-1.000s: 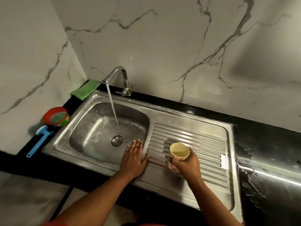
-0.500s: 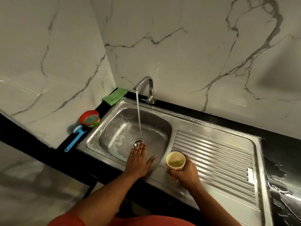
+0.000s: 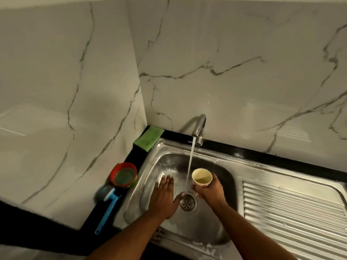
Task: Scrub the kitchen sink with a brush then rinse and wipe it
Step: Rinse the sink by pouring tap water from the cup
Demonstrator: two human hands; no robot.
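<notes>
The steel sink (image 3: pixel 223 177) has a round drain (image 3: pixel 186 202) in its basin and a ribbed drainboard (image 3: pixel 293 212) on the right. Water runs from the curved tap (image 3: pixel 199 128) in a thin stream down to the drain. My left hand (image 3: pixel 163 197) lies flat, fingers spread, on the basin floor left of the drain. My right hand (image 3: pixel 209 190) holds a small cream cup (image 3: pixel 201 178) with a red pattern upright, just right of the stream. The blue-handled brush (image 3: pixel 108 209) lies on the black counter left of the sink.
A green cloth (image 3: pixel 149 138) lies in the back left corner of the counter. A red round container (image 3: pixel 124 174) stands beside the brush head. Marble walls close in the back and left. Soap foam clings to the sink's front rim (image 3: pixel 202 244).
Both hands moved from the sink's front rim and drainboard into the basin. The cup now sits beside the water stream. My view has shifted left and closer.
</notes>
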